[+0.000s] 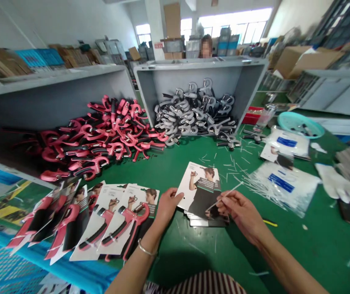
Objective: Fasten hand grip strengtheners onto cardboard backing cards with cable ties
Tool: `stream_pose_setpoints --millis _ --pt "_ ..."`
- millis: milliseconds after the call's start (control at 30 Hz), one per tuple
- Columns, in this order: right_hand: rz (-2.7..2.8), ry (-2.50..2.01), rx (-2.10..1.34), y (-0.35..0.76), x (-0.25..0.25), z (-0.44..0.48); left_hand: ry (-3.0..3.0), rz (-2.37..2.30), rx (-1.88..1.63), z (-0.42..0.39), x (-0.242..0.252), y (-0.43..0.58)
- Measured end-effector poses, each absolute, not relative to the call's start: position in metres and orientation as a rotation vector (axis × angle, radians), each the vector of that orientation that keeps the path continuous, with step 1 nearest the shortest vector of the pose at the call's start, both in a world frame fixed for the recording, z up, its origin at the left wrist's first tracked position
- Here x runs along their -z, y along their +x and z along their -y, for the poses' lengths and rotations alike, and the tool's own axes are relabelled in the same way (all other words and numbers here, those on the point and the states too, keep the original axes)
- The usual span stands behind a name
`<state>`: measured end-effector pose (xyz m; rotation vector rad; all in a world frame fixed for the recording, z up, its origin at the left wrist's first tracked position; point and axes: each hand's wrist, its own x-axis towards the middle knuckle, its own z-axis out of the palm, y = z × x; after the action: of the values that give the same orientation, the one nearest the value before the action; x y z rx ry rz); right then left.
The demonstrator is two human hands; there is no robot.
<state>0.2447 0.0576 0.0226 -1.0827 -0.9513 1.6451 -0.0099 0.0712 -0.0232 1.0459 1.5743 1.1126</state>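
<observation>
My left hand point(169, 206) grips the left edge of a printed backing card point(193, 192) between thumb and fingers. The card is tilted above a small stack of similar cards point(207, 222) on the green table. In my right hand point(236, 209), a thin white cable tie point(234, 188) is pinched, slanting over the card's lower right part. Whether it passes through the card I cannot tell. To the left of my left hand lie several cards with pink-and-black hand grip strengtheners point(121, 222) fastened on them.
A tipped grey crate point(55, 92) spills pink hand grips point(113, 130); another crate point(201, 63) holds grey ones point(190, 114). Loose cable ties and a plastic bag of them point(288, 185) lie right, near a turquoise basin point(300, 123). A blue basket point(9, 261) stands front left. A person point(206, 45) is behind.
</observation>
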Motion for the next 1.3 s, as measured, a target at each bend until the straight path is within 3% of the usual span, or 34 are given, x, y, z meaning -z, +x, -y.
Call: stream_pose_setpoints --millis 267,500,1300 --pt "1.502 -1.026 -1.208 0.182 -0.014 -0.106 0.849 -1.471 -1.228 -0.031 0.037 -0.028" --pt "1.756 -1.089 -1.116 0.155 0.011 -0.108 0.821 -1.413 -1.292 -0.024 0.029 -0.032" --pt "1.733 -1.115 -1.053 0.179 0.008 -0.102 0.893 -1.44 -1.318 -0.041 0.001 -0.032"
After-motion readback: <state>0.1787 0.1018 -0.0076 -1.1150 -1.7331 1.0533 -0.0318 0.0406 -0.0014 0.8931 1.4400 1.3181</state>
